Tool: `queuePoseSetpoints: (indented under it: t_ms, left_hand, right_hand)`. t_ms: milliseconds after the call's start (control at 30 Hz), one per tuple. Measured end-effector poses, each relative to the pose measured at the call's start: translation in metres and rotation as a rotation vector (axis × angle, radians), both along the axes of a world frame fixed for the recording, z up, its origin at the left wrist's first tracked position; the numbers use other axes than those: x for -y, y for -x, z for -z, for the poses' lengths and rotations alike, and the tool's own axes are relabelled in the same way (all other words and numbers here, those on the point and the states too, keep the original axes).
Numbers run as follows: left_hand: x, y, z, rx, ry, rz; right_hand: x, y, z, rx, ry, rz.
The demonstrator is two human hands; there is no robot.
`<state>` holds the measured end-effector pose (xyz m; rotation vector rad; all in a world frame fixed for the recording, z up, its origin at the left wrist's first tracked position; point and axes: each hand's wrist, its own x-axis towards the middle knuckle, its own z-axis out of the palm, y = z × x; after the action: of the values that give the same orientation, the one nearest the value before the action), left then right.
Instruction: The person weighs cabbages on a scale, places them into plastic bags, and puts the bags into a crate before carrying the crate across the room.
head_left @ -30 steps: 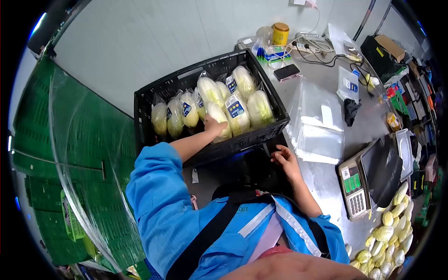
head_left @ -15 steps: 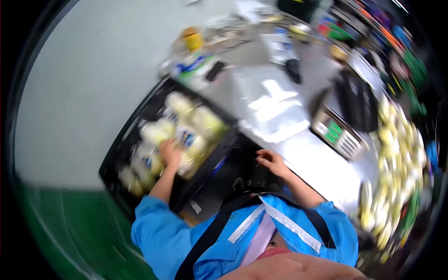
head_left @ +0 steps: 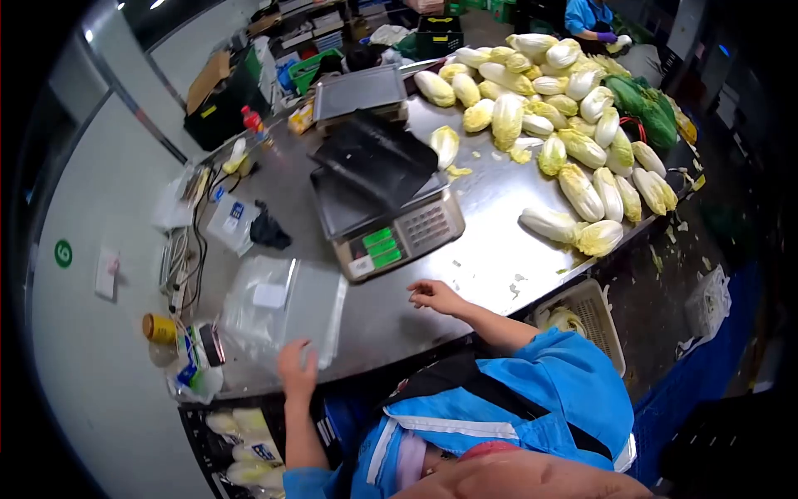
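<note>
My left hand [head_left: 298,366] is open and holds nothing, its fingers pointing up over the near edge of a stack of clear plastic bags [head_left: 320,303]. A white label lies on the stack. My right hand [head_left: 438,297] hangs over the steel table, fingers loosely bent and apart, with nothing in them. Just beyond it stands a weighing scale [head_left: 424,231] with a green display, and a black sheet [head_left: 378,158] lies across its pan. To the right, a large heap of napa cabbages [head_left: 580,191] covers the table's far side.
A black crate [head_left: 199,437] with bagged cabbages stands at the lower left. Beneath the table's right edge is a beige basket [head_left: 611,328]. A yellow-labelled jar [head_left: 160,328] and cables line the wall side. Another person [head_left: 588,18] works at the far end.
My view has swung right, from the crate to the table. My left hand has left the bagged cabbages in the crate and is now over the plastic bags. My right hand stays empty.
</note>
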<state>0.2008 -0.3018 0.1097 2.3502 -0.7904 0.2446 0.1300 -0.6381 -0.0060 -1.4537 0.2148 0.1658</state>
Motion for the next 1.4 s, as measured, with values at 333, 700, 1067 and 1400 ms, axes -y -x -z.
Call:
queuePoseSetpoints:
  t_ms: [333,700,1067,1400]
  left_hand:
    - [0.283,-0.164,-0.021,0.283,-0.398,0.127]
    - [0.369,-0.171,-0.01,0.164,-0.388,0.424]
    - [0.319,-0.149,0.016,0.221,-0.145,0.239]
    - [0.354,-0.14,0.036,0.263,0.049,0.357]
  right_hand:
    - [0.335,-0.074,-0.014,0.038,0.778,0.727]
    - [0.518,-0.213,-0.009,-0.434,1.022,1.17]
    - [0.461,-0.172,-0.073,0.337,-0.537,0.315]
    - [0.237,-0.298,-0.088,0.272,0.736,-0.627]
